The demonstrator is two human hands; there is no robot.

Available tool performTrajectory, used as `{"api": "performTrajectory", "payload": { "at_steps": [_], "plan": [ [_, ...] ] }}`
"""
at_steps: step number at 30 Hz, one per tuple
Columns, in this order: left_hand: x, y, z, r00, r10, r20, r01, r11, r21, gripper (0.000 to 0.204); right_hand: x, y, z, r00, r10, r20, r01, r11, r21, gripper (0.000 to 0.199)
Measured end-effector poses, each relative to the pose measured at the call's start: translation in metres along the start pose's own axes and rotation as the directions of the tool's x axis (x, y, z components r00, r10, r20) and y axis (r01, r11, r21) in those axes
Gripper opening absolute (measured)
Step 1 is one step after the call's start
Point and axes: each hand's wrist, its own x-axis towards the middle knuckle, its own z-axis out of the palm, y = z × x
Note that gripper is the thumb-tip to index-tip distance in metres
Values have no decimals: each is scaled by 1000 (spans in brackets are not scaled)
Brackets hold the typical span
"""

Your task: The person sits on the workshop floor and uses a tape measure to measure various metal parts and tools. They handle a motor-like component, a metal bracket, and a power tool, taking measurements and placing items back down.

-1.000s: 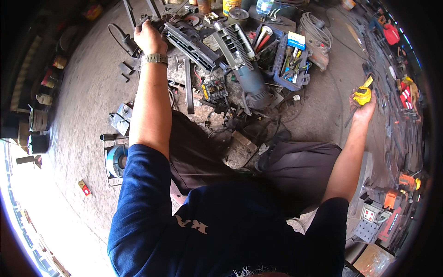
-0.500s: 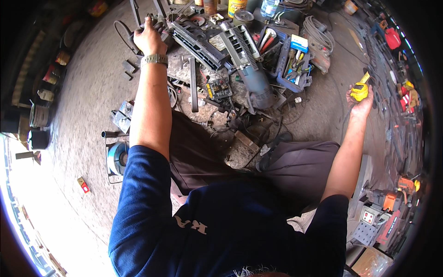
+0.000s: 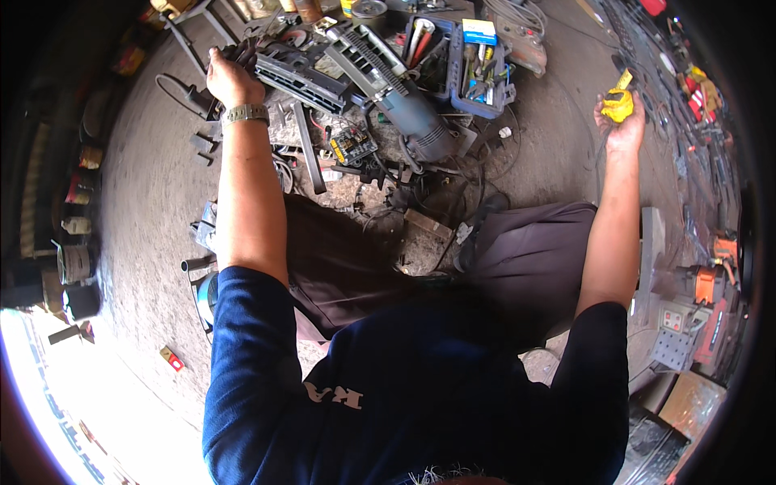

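Note:
My right hand (image 3: 621,121) is raised at the right, closed around a yellow tape measure (image 3: 617,106). A short bit of yellow blade sticks up out of the case. At the upper left my left arm reaches far forward, a watch (image 3: 245,114) on its wrist. My left hand (image 3: 231,78) is closed with the thumb up, beside a dark metal frame (image 3: 194,48). Its fingers look dark, and what they grip cannot be made out. Just right of it lies a long slotted grey part (image 3: 303,83). A large grey power tool with its housing opened (image 3: 416,125) lies in the middle.
A blue toolbox (image 3: 487,107) full of hand tools stands beyond the power tool. Nearby are a circuit board (image 3: 352,145), a flat metal bar (image 3: 309,153) and a wood block (image 3: 428,225). A small red and yellow box (image 3: 171,358) lies on the left floor. Cables trail between the parts.
The whole view has shifted, so the floor things sit higher and farther left. My right hand appears higher with the tape measure still in it. My left hand stays by the metal frame.

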Motion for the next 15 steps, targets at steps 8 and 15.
{"api": "performTrajectory", "payload": {
  "at_steps": [8, 15],
  "plan": [
    [5, -15, -1, 1000, -27, 9, 27, 999, 47, 33, -4, -6, -5, 1000, -18, -4, 18, 1000, 10, 48],
    [3, -18, -2, 999, -5, 44, 3, 998, 64, 36, 4, -8, -14, 1000, -13, -22, 13, 999, -30, 48]
  ]
}}
